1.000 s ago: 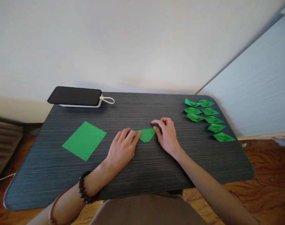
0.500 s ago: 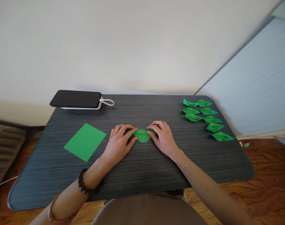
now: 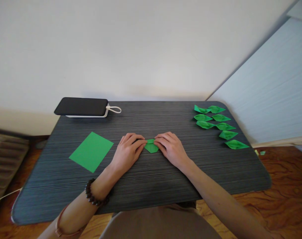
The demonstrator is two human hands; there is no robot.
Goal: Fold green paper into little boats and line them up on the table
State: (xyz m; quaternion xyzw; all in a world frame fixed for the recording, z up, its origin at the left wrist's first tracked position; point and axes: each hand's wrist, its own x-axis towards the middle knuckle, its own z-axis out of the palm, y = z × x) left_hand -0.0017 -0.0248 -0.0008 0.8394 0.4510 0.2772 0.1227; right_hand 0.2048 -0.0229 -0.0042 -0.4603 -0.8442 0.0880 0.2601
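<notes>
Between my hands, at the middle of the table, lies a small green folded paper [image 3: 151, 147], its lower edge tapering towards me. My left hand [image 3: 129, 149] pinches its left end between thumb and fingers. The right end is pinched in the same way by my right hand [image 3: 172, 149]. Both ends of the paper are hidden under the fingertips. Left of my left hand, a flat square sheet of green paper [image 3: 91, 152] rests on the table. Several folded green paper boats [image 3: 227, 134] stand in rows at the right.
A black-topped white box-like device [image 3: 81, 107] with a white loop strap [image 3: 114, 109] sits at the back left of the dark table [image 3: 151, 186]. Behind the table rises a white wall [image 3: 151, 49]. A pale panel [image 3: 270, 86] stands along the right side.
My fingers have closed in on the folded paper's ends, covering more of them. My thumbs have moved up to its upper edge. The view has shifted slightly.
</notes>
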